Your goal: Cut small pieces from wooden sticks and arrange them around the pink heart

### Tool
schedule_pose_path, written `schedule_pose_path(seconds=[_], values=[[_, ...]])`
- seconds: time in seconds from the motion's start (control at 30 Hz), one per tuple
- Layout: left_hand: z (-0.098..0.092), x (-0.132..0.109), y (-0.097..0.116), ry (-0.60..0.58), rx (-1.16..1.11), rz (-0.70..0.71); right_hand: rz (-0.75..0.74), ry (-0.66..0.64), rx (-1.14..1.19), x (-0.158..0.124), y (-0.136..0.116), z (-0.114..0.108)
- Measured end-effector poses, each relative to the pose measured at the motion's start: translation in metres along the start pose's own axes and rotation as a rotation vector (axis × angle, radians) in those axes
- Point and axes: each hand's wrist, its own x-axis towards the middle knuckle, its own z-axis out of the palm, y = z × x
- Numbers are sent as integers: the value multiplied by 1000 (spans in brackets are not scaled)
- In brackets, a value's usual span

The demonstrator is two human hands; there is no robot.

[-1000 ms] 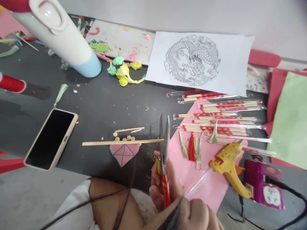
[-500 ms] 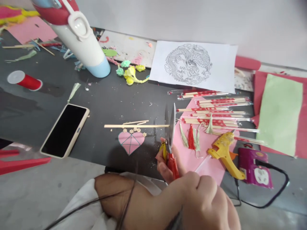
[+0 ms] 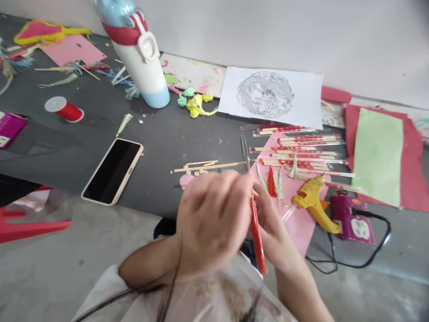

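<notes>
My right hand [image 3: 276, 228] is closed round red-handled scissors [image 3: 257, 237], whose thin blades [image 3: 244, 150] point up and away over the dark table [image 3: 167, 134]. My left hand [image 3: 211, 214] hangs blurred just left of the handle, back toward me and fingers curled out of sight. A thin wooden stick [image 3: 209, 167] lies beyond its knuckles, its right end at the blades. A pink paper heart [image 3: 185, 180] with small pale flowers shows only at its edge behind the left hand. Shorter stick slivers lie above the stick.
A phone [image 3: 113, 171] lies at left, beyond it a red thread spool [image 3: 65, 108] and a white and blue bottle [image 3: 144, 58]. At right are packed chopsticks [image 3: 301, 154], tassels [image 3: 272, 183], a yellow glue gun [image 3: 315, 203], a purple power strip [image 3: 351, 219] and a dragon print [image 3: 268, 96].
The view has tilted up and pulled back. My left hand has come up in front of the heart and the stick. The scissors now stand more edge-on between my two hands.
</notes>
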Motion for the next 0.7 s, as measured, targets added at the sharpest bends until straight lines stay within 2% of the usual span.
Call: schedule_pose_path(seconds=[0.1,0.23,0.33,0.43,0.7], values=[[9,-4,-19,23,90,-89,76,-25,40,-4,0,-1],[25,-15,-30,-6,44,-53,56,-6,-164,-8,-5,-3],[32,-22,-34,60,-22,-22,30,12,-281,-11,-9,-3],[35,-25,-37,87,-98,19,-3,14,-319,-14,-11,-4],[31,-25,-42,40,-196,49,-89,31,-412,-12,-13,-9]])
